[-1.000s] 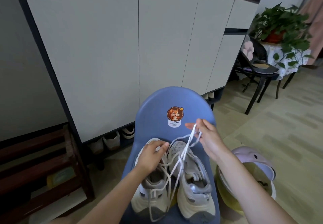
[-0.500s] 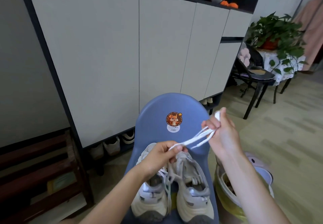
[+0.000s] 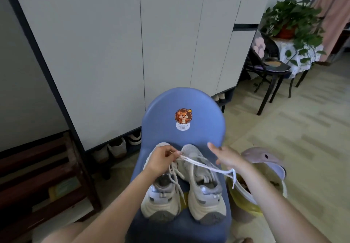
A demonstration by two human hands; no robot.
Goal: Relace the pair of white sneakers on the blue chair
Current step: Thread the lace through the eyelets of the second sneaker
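Observation:
Two white sneakers stand heels toward me on the blue chair [image 3: 200,110]: the left sneaker [image 3: 161,199] and the right sneaker [image 3: 205,195]. My left hand [image 3: 161,160] pinches a white lace [image 3: 204,165] above the left sneaker's toe. From there the lace runs rightward over the right sneaker to my right wrist, where its ends dangle. My right hand [image 3: 225,157] hovers beside the right sneaker's toe with fingers spread, and I see no grip on the lace. Loose lace also trails down the left sneaker's tongue.
A bin with a pale pink lid [image 3: 263,159] and a yellow liner stands right of the chair. The white shoe cabinet [image 3: 113,53] rises behind, with shoes under it. A dark wooden rack [image 3: 37,176] is at left; a black chair [image 3: 272,68] and potted plant [image 3: 291,19] at far right.
My right hand came down from beside the chair back and opened its fingers. My left hand kept its pinch and sank toward the sneakers; the lace now lies lower, across the right sneaker.

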